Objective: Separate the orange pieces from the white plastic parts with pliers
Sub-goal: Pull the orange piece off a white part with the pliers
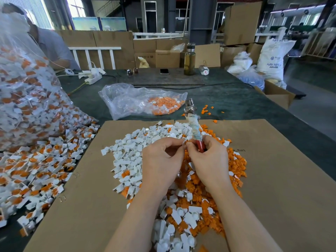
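Right hand (205, 157) grips pliers (193, 124), long axis pointing far, jaws away. Left hand (161, 160) pinches a white part (184, 142) touching right fingertips, at the handle end.

Two hands (163, 159) (209, 160), one pair of pliers (192, 124), two plastic bags (27, 88) (138, 100), one bottle (189, 60), uncountable orange and white pieces (127, 157).
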{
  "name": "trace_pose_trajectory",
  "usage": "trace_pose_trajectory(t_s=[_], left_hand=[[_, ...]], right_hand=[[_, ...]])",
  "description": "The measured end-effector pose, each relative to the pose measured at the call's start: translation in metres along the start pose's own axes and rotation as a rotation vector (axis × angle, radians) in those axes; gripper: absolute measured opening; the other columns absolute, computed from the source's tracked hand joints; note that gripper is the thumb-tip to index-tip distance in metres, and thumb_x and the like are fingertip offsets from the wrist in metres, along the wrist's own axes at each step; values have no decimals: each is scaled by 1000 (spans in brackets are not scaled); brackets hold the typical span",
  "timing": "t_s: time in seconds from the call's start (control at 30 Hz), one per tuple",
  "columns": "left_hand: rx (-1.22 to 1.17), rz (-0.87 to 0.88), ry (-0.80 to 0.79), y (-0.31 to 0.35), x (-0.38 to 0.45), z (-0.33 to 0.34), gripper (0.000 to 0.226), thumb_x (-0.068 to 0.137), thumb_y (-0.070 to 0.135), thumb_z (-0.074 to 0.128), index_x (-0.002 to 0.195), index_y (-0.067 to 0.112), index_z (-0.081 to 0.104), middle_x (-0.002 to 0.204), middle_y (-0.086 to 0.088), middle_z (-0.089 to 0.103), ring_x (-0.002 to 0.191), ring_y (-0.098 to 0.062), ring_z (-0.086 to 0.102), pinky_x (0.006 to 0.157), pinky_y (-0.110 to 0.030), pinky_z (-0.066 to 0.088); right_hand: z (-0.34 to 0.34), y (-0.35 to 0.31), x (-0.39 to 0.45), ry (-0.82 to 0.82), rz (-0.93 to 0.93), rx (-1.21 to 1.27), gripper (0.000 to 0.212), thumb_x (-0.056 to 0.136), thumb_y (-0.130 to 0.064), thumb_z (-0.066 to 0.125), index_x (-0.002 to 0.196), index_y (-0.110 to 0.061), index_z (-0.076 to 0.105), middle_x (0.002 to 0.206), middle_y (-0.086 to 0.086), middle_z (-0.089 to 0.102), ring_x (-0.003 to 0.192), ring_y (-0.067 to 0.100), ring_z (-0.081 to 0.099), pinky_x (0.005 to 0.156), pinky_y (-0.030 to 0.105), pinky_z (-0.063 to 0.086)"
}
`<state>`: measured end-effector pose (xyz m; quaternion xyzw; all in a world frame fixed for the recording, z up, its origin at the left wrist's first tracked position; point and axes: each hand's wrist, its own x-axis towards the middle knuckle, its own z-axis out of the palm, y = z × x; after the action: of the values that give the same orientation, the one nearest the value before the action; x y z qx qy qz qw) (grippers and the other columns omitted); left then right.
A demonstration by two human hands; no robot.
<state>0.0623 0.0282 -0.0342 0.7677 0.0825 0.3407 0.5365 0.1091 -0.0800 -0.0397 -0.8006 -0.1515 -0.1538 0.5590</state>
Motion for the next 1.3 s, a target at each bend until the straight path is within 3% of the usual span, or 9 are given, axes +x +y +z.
trace_pose_trajectory(t_s=[0.2,0.33,0.4,0.6,0.73,0.93,1.1,1.17,1.3], left_hand=[[-35,-47,-1,-1,1,-1,30,81,15,80,76,43,72,78,28,71,76,7,68,69,-8,52],[-60,-95,47,-2,0,0,25,81,21,80,73,43,71,74,25,71,72,4,68,65,-11,54],[-54,-91,57,-2,0,0,27,81,22,80,72,44,69,74,27,71,71,4,68,64,-11,53],[-70,-129,91,0,1,1,22,77,24,84,73,40,70,75,25,71,70,4,67,64,-12,54],[-40,-136,109,0,1,1,22,79,25,82,73,41,69,75,28,69,70,5,65,62,-9,50],[-86,-149,127,1,1,0,22,80,21,81,73,38,70,74,24,70,68,4,65,61,-10,50],[-269,-262,135,0,5,-5,7,83,16,79,83,21,75,76,3,76,75,-14,73,72,-27,59],[-380,-294,155,-1,8,-10,7,84,10,77,84,16,73,74,-1,76,72,-15,74,69,-23,58],[-541,-315,206,-4,13,-20,8,85,3,74,85,11,71,70,1,74,67,-14,73,65,-17,55]], right_hand=[[1,-2,2,-13,16,33,29,87,-25,69,64,-31,53,58,-23,57,52,-1,50,48,13,38],[1,-4,1,-69,94,159,10,87,-23,68,78,-21,66,67,2,65,57,14,55,56,41,50],[1,-5,1,-83,102,163,8,88,-22,67,81,-19,68,70,7,66,60,24,57,58,46,52],[1,-4,0,-98,114,183,11,91,-20,63,81,-18,67,60,2,58,49,15,47,47,36,41],[2,-6,-3,-97,113,140,12,91,-26,63,85,-16,67,74,8,67,67,28,61,60,48,54],[2,-8,-3,-101,80,78,12,92,-30,63,81,-25,66,69,-4,65,63,13,60,57,32,51],[-5,-8,-2,-201,71,154,13,92,-24,64,80,-26,60,60,-14,60,49,2,55,46,14,43],[-10,-6,0,-275,83,127,4,91,-24,65,90,-26,61,67,-12,64,55,4,60,49,15,47],[-18,-7,3,-380,76,-35,23,89,-26,66,111,-22,60,88,-6,68,75,9,66,73,34,57]])
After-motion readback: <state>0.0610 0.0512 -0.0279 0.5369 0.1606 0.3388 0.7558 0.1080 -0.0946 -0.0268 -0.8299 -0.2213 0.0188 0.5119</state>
